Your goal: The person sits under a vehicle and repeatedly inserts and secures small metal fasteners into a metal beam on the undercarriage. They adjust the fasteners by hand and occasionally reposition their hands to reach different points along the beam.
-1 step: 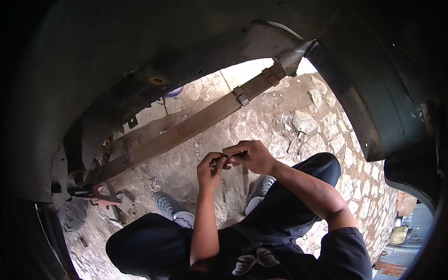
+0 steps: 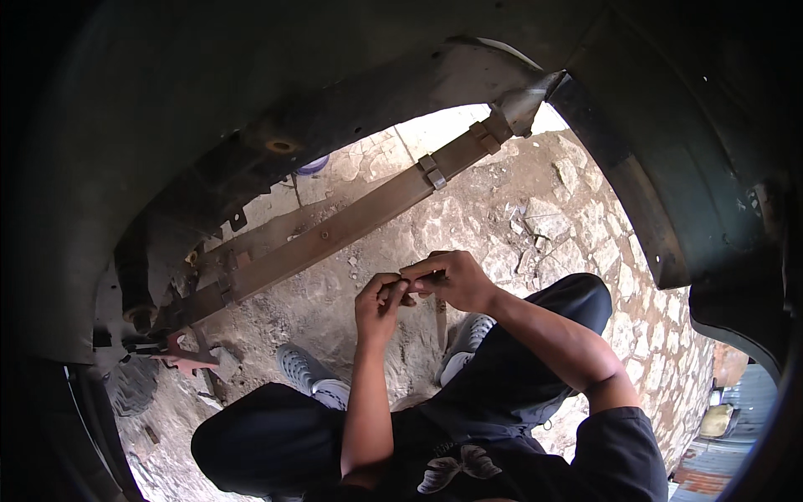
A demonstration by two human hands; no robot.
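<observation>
My left hand (image 2: 378, 309) and my right hand (image 2: 452, 280) meet below a long, brown steel leaf spring (image 2: 368, 209), fingertips pinched together around something small that I cannot make out. The spring runs diagonally from lower left to upper right and has metal clamps (image 2: 433, 171) around it. Both hands are over the dusty ground, between my bent knees.
Dark green vehicle bodywork (image 2: 686, 201) arches overhead and around both sides. A red metal piece (image 2: 186, 360) lies at lower left. A purple round object (image 2: 311, 167) shows behind the frame. Stone paving (image 2: 548, 222) lies below, with corrugated metal sheets (image 2: 744, 393) at far right.
</observation>
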